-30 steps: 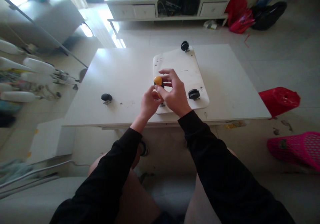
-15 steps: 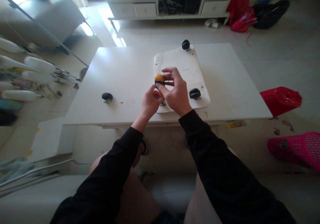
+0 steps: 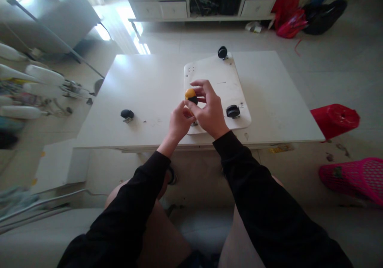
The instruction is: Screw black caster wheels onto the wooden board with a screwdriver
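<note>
A screwdriver with a yellow and black handle (image 3: 190, 94) stands upright over the near left corner of a white board (image 3: 209, 74). My right hand (image 3: 209, 110) is closed around its handle with thumb and fingers. Lower down, my left hand (image 3: 180, 120) pinches around the bottom of the handle, and its fingertips hide the shaft. Beneath my fingers a bit of metal shows on the board; most of it is covered. One black caster (image 3: 232, 111) sits at the board's near right corner, another caster (image 3: 222, 52) at its far corner.
The board lies on a white table (image 3: 149, 88). A loose black caster (image 3: 127, 115) rests on the table's left part. Right of the table are a red bin (image 3: 335, 120) and a pink basket (image 3: 353, 178). A white cabinet (image 3: 167, 9) stands beyond.
My right fingers have shifted slightly around the screwdriver handle, with the thumb a little further left. The left hand stays nearly in place, and the view has shifted a little.
</note>
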`<state>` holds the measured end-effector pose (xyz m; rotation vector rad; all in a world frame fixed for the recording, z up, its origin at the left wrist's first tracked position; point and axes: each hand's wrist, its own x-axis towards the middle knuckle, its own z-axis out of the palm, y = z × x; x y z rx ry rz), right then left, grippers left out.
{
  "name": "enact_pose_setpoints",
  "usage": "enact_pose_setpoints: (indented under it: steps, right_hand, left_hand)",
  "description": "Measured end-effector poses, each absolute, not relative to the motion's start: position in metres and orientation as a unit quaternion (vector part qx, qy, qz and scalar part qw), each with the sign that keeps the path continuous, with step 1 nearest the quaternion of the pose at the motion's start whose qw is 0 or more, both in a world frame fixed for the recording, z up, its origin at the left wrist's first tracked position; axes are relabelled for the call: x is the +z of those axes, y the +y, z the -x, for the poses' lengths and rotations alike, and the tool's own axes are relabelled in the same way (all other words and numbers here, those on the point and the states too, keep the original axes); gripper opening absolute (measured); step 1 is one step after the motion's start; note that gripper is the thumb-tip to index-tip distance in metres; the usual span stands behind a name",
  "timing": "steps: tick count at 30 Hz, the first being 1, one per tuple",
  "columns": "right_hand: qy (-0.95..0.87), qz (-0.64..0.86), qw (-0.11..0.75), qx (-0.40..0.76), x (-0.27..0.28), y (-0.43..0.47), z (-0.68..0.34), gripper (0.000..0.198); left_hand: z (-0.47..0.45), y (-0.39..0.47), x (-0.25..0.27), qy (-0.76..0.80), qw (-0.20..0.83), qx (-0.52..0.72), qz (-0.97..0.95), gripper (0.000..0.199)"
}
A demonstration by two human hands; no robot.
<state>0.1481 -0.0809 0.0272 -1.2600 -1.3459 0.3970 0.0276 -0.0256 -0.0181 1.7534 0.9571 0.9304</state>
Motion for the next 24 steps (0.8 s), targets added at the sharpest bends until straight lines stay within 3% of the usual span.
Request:
enact_pose_setpoints:
  steps: [6,10,18,24]
  right_hand:
    - [-0.553,0.544,0.607,0.174,0.026,-0.08,-0.145,0.045]
    - [-0.55,0.563,0.596,0.157,0.022,-0.078,-0.146,0.055]
    - [-0.544,0.558,0.593,0.202,0.028,-0.08,-0.146,0.035]
    - [-0.554,0.562,0.59,0.171,0.026,-0.08,-0.145,0.051]
  left_hand:
    - [-0.032,-0.028,-0.021,0.413,0.425,0.379,-0.711,0.019]
    - [-0.031,-0.025,-0.027,0.422,0.384,0.394,-0.721,0.02]
    - [-0.03,-0.025,-0.022,0.366,0.466,0.385,-0.707,0.033]
    - [-0.032,-0.023,-0.03,0.416,0.384,0.401,-0.72,0.014]
